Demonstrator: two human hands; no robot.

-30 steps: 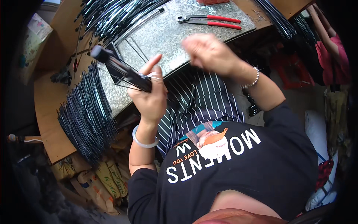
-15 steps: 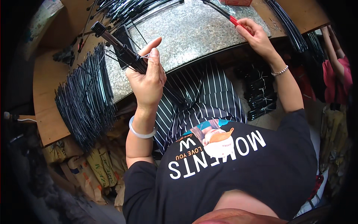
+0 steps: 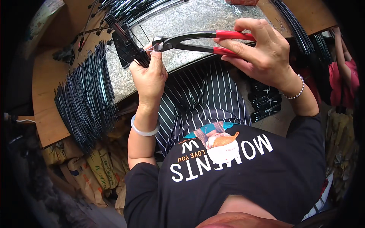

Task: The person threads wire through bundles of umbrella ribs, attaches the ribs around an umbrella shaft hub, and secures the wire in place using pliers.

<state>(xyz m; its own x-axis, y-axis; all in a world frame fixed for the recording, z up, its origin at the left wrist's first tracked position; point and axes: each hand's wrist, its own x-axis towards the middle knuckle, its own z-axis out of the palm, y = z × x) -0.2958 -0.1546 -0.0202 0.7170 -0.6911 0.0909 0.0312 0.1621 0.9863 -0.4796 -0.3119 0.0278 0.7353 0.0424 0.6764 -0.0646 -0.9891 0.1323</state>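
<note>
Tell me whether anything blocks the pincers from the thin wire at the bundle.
Nothing visible does: the red-handled pincers, in the right hand, have their head right at the thin wire by the black bundle. The left hand holds that bundle, its thumb close to the pincers' head.

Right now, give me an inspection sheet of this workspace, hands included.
Surface: speckled grey slab on brown wooden table.
Items in hand: bundle of black rods; red-handled pincers, jaws at the bundle's pale tie, contact unclear.
Clutter: loose dark rods left of the slab; red box at the far edge.
Hands: left hand grips the bundle; right hand holds the pincers' handles.
Cables: white cable, far left.
Surroundings: tied dark bundles right of the legs; sacks, lower left; another person's pink top, right.
</note>
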